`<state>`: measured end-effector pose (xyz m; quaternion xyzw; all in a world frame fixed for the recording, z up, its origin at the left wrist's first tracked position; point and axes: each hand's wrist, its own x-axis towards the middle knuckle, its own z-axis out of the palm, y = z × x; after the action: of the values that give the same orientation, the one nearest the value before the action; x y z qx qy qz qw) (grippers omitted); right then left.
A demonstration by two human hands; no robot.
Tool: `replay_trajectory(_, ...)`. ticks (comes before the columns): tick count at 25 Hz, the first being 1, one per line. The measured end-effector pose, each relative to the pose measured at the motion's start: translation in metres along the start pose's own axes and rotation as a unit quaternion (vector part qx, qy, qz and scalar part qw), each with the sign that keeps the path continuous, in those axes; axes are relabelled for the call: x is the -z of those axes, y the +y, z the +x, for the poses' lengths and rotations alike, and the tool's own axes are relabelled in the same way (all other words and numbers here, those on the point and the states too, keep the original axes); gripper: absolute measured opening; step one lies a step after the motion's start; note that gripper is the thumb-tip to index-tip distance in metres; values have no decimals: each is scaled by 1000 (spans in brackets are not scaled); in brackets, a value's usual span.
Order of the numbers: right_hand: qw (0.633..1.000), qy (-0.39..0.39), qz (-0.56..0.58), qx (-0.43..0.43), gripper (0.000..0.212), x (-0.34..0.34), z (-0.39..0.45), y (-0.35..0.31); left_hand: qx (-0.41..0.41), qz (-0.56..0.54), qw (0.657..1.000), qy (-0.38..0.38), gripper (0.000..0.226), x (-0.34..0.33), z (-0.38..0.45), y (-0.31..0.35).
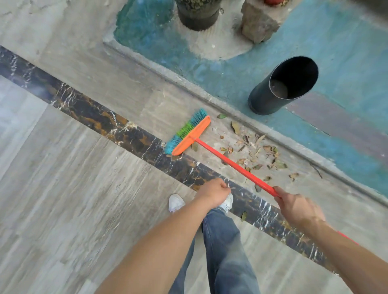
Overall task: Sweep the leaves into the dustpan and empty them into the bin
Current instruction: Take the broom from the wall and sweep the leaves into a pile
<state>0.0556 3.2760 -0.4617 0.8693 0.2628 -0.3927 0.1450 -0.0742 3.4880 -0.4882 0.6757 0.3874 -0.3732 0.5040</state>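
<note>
Your right hand [298, 207] grips the broom [190, 134] handle, its head on the floor [84, 188] beside the leaves [256, 151]; your left hand [213, 193] is curled, holding nothing

Grey stone floor [73, 199], streaked, crossed diagonally by a dark marble band [134, 136] with white and amber veins. Beyond a raised kerb [168, 73], a blue-green painted slab [346, 52], worn down to bare cement round a dark pot [198, 17] at the top edge. Just right of the pot, a rough stone block [259, 23]. At the very top, part of a red object [273, 2], too cropped to identify. Lower centre, blue jeans [226, 251] and 2 white shoes [176, 202].
</note>
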Motion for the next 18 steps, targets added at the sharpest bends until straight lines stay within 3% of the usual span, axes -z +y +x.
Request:
replay_trajectory(5, 1000, 9, -11, -19, 35, 42, -25, 71, -50, 62, 997, -8, 20, -28, 7, 83)
replay_trajectory(8, 1000, 15, 0, 12, 31, 54, -34, 58, -7, 35, 999, 3, 40, -40, 23, 94)
replay_trajectory(11, 996, 31, 9, 84, 35, 43, -12, -11, 82, -117, 989, 41, 47, -39, 40, 75)
replay_trajectory(14, 989, 15, 58, 135, 47, 23, 29, -109, 168, -321, 919, 160, 42, -8, 74, 33)
replay_trajectory(16, 981, -24, 79, 178, 52, 10, 60, -166, 205, -349, 886, 226, 34, 25, 104, -6)
replay_trajectory(18, 975, -45, 84, 201, 52, 6, 82, -193, 229, -337, 891, 200, 17, 54, 126, -38)
